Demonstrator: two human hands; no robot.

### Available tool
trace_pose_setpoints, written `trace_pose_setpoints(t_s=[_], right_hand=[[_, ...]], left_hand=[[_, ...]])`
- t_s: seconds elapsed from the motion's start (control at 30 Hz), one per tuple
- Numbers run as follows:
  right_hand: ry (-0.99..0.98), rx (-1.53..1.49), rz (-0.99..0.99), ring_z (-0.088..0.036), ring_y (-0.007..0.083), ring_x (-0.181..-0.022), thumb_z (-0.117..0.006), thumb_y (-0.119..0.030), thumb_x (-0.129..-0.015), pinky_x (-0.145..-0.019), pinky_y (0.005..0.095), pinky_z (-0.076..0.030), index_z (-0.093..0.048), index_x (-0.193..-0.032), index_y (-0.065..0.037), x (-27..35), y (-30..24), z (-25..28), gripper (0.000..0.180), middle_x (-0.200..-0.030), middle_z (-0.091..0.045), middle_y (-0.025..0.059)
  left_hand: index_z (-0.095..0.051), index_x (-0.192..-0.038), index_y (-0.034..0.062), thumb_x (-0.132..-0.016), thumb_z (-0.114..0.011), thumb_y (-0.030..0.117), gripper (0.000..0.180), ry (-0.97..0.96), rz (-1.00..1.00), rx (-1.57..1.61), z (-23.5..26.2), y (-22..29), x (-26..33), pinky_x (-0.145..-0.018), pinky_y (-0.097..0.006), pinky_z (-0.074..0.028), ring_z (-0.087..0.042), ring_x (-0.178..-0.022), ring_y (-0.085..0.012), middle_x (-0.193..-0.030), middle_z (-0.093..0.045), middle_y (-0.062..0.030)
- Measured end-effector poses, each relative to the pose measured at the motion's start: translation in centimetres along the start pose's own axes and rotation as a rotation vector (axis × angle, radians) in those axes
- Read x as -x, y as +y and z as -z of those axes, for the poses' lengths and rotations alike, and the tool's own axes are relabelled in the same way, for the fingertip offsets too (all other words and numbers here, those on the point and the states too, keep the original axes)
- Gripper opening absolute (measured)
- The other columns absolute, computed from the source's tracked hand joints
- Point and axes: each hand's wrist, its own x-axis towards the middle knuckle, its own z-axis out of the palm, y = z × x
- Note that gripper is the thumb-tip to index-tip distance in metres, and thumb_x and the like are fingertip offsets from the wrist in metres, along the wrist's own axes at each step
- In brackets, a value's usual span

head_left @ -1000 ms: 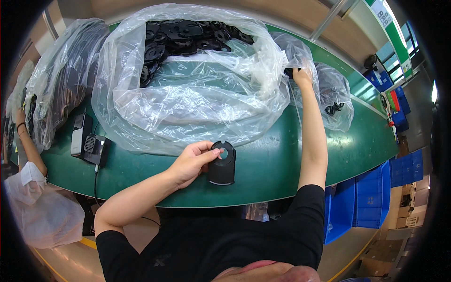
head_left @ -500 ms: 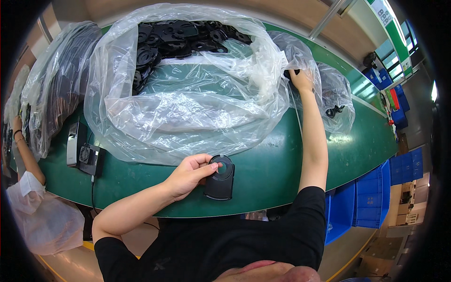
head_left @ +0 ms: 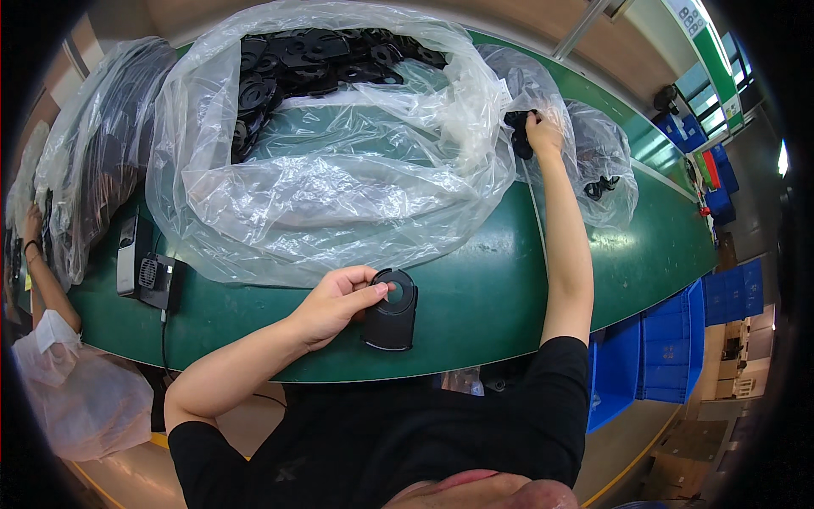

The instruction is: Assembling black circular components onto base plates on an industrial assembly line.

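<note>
My left hand [head_left: 346, 304] pinches a flat black plastic part [head_left: 391, 327] by the rim of its round hole, holding it over the near edge of the green table [head_left: 475, 318]. Farther off to the right, my right hand [head_left: 544, 134] reaches to a smaller clear bag [head_left: 530, 81] and grips a dark black piece [head_left: 519, 136] at its mouth; the piece's exact kind is hard to make out. Between and beyond my hands lies a big clear plastic bag [head_left: 314, 208], spread open, with several black plastic parts [head_left: 309, 59] heaped at its far side.
Another clear bag [head_left: 600, 153] with a black piece [head_left: 600, 187] lies right of my right forearm. A grey and black device [head_left: 151, 270] with a cable stands at the left. Blue bins [head_left: 666, 348] are at the right. At far left, a co-worker's arm [head_left: 47, 276] reaches toward filled bags [head_left: 97, 144].
My right hand has drawn the dark piece out of the smaller bag's mouth, so more of it shows. The part in my left hand has shifted slightly left and turned a little.
</note>
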Motion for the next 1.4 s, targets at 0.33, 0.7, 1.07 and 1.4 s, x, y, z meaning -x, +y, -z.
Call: trace_pose_setpoints(t_s=[0.33, 0.7, 1.07, 1.4], right_hand=[[-0.063, -0.061, 0.011, -0.057, 0.0325, -0.102, -0.055, -0.039, -0.079, -0.088, 0.0409, -0.043, -0.064, -0.106, -0.013, 0.7, -0.2, 0.9, 0.039, -0.106, -0.062, 0.0157], [-0.179, -1.223, -0.454, -0.059, 0.0173, -0.082, -0.064, -0.002, -0.076, -0.068, 0.0281, -0.050, -0.056, -0.111, 0.004, 5.1, -2.5, 5.6, 0.037, -0.096, -0.061, 0.0108], [-0.321, -1.061, 0.160, -0.062, 0.0169, -0.074, -0.064, 0.004, -0.076, -0.065, 0.0259, -0.051, -0.063, -0.095, 0.006, 21.6, -15.1, 22.3, 0.019, -0.086, -0.064, 0.0117], [-0.050, -0.643, 1.038, -0.062, 0.0275, -0.087, -0.066, -0.003, -0.063, -0.070, 0.0337, -0.053, -0.064, -0.087, 0.003, 27.2, -18.3, 20.2, 0.025, -0.090, -0.062, 0.0114]], left_hand=[[-0.058, -0.099, 0.0036, -0.089, -0.057, 0.017, 0.016, -0.001, -0.008, -0.082, 0.1, -0.2, 0.0, -0.072, -0.022, -0.045, -0.057, -0.079, -0.0065, -0.088, -0.061, -0.0012], [-0.058, -0.099, 0.0050, -0.090, -0.055, 0.018, 0.016, 0.052, -0.051, -0.025, -0.1, -0.9, 0.5, -0.070, -0.023, -0.046, -0.058, -0.078, -0.0067, -0.089, -0.062, -0.0012], [-0.054, -0.112, 0.0015, -0.094, -0.048, 0.018, 0.025, 0.076, -0.142, 0.065, -0.2, -0.9, 0.2, -0.068, -0.027, -0.054, -0.063, -0.086, -0.0128, -0.099, -0.063, -0.0074], [-0.050, -0.119, 0.0012, -0.095, -0.042, 0.021, 0.032, -0.107, -0.133, 0.163, 0.2, -1.1, 0.8, -0.081, -0.034, -0.052, -0.062, -0.093, -0.0179, -0.104, -0.061, -0.0085]])
